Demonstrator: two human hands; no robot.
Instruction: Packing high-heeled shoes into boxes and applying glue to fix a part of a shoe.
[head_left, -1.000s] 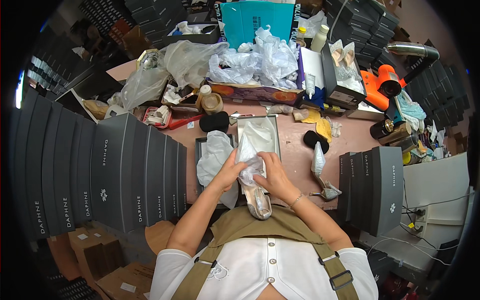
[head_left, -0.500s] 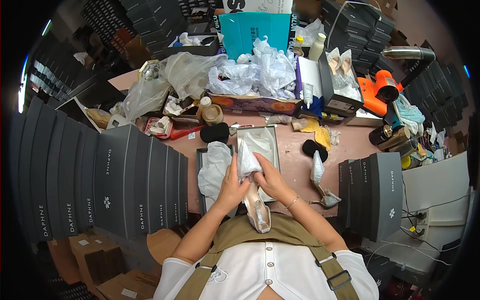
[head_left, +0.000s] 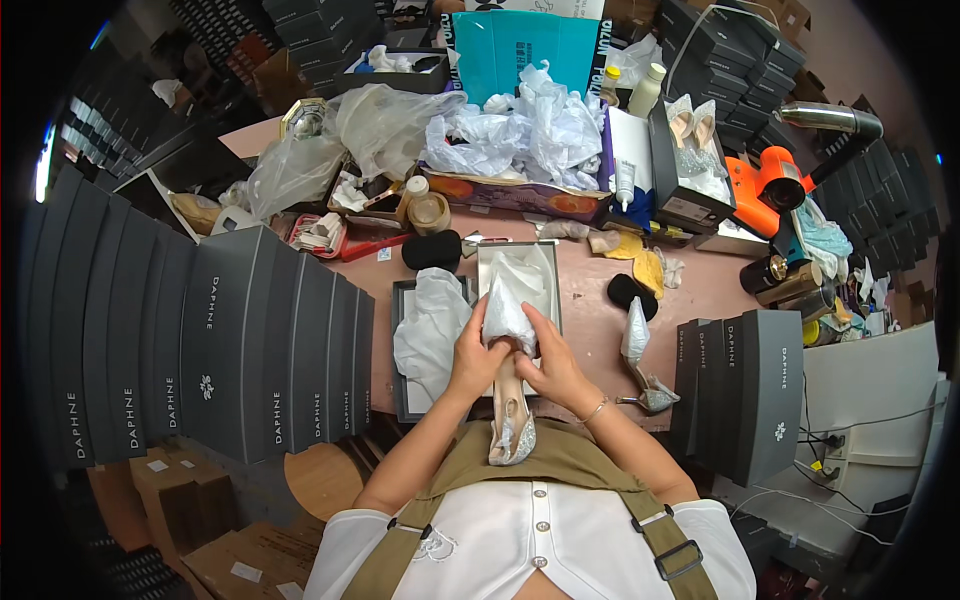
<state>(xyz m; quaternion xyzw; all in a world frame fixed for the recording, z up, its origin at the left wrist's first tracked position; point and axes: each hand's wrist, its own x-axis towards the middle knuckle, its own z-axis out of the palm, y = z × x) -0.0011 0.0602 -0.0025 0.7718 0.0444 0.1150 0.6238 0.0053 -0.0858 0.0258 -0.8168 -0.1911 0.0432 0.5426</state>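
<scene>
Between my two hands is a glittery silver high-heeled shoe [head_left: 511,412], its pointed toe wrapped in thin white paper and facing away from me. My left hand [head_left: 474,352] grips the wrapped toe from the left, and my right hand [head_left: 549,358] holds it from the right, both thumbs at the shoe's opening. The heel end points toward my apron. Beneath the toe lies an open shoe box [head_left: 556,268] lined with white paper. Left of it, crumpled white tissue [head_left: 428,325] covers a dark box part. The matching shoe [head_left: 636,345], toe also wrapped, lies to the right.
Dark shoe boxes [head_left: 240,350] stand in a row at left, more [head_left: 757,390] at right. At the back are a purple carton [head_left: 520,196] of crumpled paper, a boxed pair of shoes [head_left: 690,205], and an orange heat gun [head_left: 755,190]. Black pads [head_left: 432,251] lie on the pink table [head_left: 590,310].
The held shoe has turned slightly, its heel end shifting left, and my hands have moved a little right around the toe. The head view has shifted slightly. The other shoe stays put.
</scene>
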